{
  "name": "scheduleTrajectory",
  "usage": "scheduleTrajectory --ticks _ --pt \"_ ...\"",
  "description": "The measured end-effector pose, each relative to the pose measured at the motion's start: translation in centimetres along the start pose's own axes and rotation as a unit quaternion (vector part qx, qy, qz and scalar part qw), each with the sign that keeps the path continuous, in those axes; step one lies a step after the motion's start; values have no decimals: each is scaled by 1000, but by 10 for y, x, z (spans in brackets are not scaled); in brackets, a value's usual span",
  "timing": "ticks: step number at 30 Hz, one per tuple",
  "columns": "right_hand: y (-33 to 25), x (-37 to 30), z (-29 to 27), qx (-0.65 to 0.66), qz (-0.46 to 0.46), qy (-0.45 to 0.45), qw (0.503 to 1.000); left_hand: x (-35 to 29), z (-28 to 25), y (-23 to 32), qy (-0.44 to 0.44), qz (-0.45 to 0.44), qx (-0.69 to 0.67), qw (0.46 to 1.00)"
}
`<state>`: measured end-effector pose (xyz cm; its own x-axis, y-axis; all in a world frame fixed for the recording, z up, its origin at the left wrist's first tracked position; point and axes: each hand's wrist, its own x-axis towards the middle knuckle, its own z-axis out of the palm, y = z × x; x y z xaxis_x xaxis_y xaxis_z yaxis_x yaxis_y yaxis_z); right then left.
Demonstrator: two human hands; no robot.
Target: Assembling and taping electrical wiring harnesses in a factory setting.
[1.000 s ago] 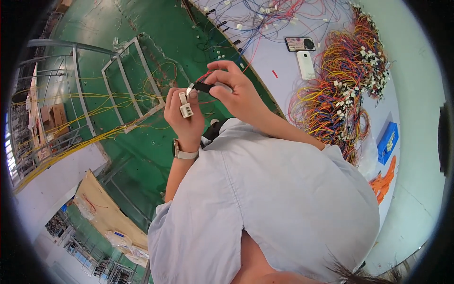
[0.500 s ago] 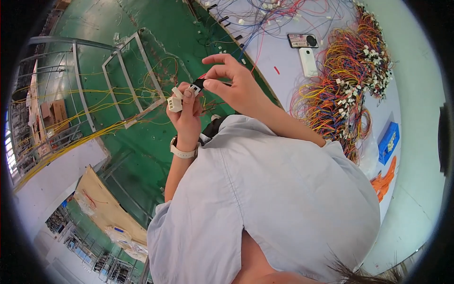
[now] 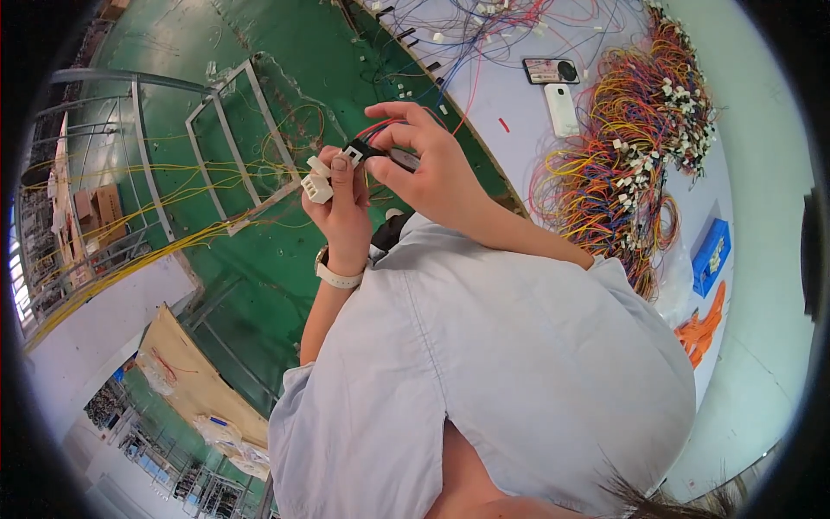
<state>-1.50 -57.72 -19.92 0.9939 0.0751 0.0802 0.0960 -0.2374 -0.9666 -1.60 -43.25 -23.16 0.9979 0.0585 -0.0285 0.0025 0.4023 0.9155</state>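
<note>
My left hand (image 3: 347,232), with a pale-banded watch at its wrist, has its fingers closed round white plastic connectors (image 3: 318,185); the thumb presses beside a small white one. Against these sits a black connector (image 3: 358,150), pinched by the thumb and bent fingers of my right hand (image 3: 445,182). Red and dark wires (image 3: 379,128) run from the black connector past the right fingers. A slim grey piece (image 3: 404,159) shows under that hand; its kind I cannot make out. Where the black and white parts meet is partly hidden by the left fingertips.
On the white table (image 3: 510,160) at right lie a thick heap of coloured wires (image 3: 605,147) with white connectors, a black phone (image 3: 540,71), a white phone-shaped object (image 3: 562,111), a blue tray (image 3: 711,258) and an orange item (image 3: 702,329). A metal frame (image 3: 216,151) stands left with yellow wires.
My right hand has turned and shifted slightly down, exposing more of the red and dark wires and the grey piece. The black connector has moved slightly left and down, near the left thumb.
</note>
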Motion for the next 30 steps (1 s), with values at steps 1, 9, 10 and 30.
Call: scheduleTrajectory --ticks 1,9,10,30 --pt "1 -1 1 12 5 2 1000 -1 1 -1 0 1 0 1000" --pt "15 -4 -1 80 41 -16 996 8 -10 12 -82 16 76 994" --pt "16 -4 -1 117 55 -20 991 8 -12 14 -90 19 102 991" --pt "19 2 -25 328 100 -133 930 -6 5 51 -263 365 583 677"
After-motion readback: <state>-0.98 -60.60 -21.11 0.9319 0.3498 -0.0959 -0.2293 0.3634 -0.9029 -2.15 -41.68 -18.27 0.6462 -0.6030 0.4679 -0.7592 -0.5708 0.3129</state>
